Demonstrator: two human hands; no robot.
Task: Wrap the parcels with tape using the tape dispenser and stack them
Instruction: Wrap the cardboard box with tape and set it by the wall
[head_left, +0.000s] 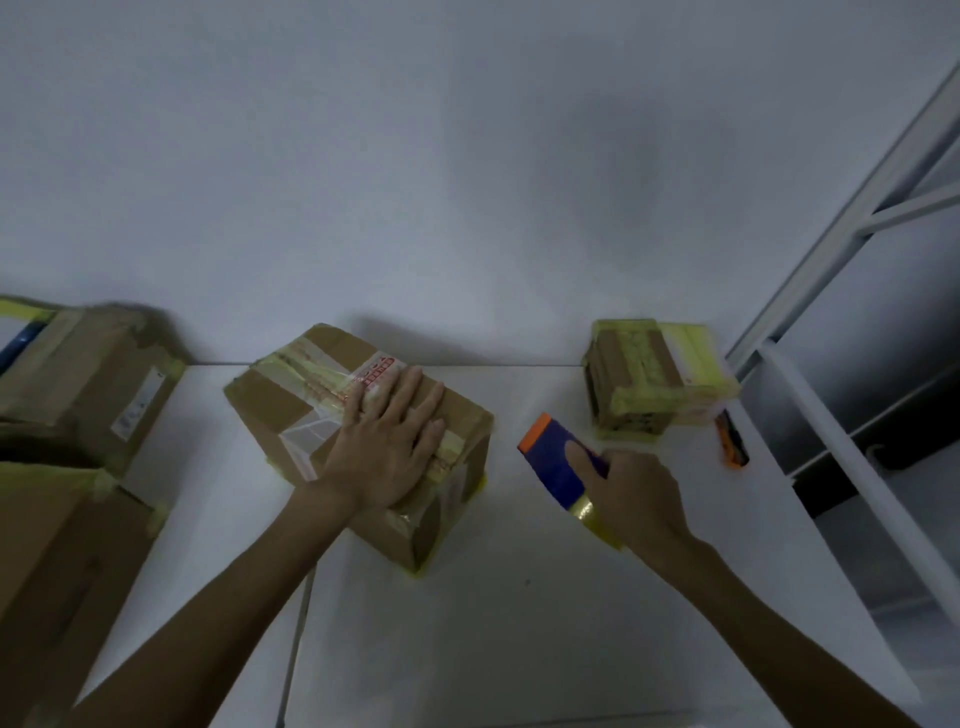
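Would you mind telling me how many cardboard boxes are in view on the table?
4: the middle box under the left hand, the small box back right, the far box and the near box at the left edge. More may be hidden past that edge.

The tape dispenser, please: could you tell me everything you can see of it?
The tape dispenser has a blue plastic-looking body with an orange far end and a roll of yellowish tape at its near end. The right hand grips it, thumb along the blue face, over the white table, right of the middle parcel.
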